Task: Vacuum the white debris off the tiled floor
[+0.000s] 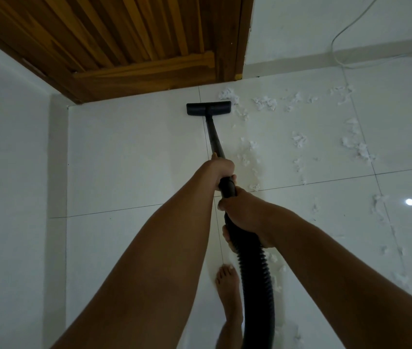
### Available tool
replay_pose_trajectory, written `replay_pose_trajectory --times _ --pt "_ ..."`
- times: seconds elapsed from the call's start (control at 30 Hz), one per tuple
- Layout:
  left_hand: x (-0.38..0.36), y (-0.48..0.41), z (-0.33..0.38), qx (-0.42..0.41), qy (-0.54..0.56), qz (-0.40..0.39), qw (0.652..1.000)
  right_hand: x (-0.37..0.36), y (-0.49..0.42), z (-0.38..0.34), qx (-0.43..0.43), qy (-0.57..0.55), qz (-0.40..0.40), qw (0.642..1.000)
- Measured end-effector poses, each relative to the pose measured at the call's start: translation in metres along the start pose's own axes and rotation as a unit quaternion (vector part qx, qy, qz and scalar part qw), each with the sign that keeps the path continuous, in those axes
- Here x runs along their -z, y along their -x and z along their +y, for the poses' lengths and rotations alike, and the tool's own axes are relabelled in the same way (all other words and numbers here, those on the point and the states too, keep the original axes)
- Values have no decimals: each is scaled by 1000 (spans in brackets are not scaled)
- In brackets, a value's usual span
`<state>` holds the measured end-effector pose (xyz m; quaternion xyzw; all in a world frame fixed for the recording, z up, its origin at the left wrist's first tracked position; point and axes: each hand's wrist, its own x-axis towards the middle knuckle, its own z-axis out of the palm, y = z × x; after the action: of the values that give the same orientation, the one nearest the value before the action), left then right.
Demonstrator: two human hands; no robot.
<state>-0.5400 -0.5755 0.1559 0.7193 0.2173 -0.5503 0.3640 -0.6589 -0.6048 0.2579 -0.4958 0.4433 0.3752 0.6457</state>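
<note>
Two hands are on the vacuum: my left hand (221, 170) is wrapped round the black wand (213, 137) at its upper end, and my right hand (240, 210) grips the cuff just behind it, at the top of the ribbed hose (257, 273), which hangs down past my bare foot (228, 283). The floor head (208, 108) lies flat on the tiled floor (129, 159), near the bottom of the wooden door (129, 41), its right end just beside the nearest clump of white debris (265, 103). That debris is scattered to the right of the head and wand, in loose tufts running from the wall side back toward me; left of the wand I can make out none. Judgement: the step in hand is a stroke along the door line, and the work is far from complete. To do it well, I should slide the head rightward into the clumps with its sole flat, go slowly so light tufts are drawn in rather than pushed ahead, overlap each pass, and mind that the hose does not drag through the tufts by my foot.
</note>
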Motion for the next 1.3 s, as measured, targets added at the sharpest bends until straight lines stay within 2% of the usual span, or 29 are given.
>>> replay_pose_trajectory --times 0.27,0.57,0.7,1.3 --pt "1 -16 0 -10 27 4 1000 -2 -18 2 0 -15 14 1000" --pt "-19 -11 -41 -17 48 6 999 -4 -3 43 27 59 39 997" --pt "-34 -7 -66 -21 42 4 999 -1 8 71 59 112 62 990" --pt "-113 22 -214 -34 74 26 996 8 32 241 83 139 30 986"
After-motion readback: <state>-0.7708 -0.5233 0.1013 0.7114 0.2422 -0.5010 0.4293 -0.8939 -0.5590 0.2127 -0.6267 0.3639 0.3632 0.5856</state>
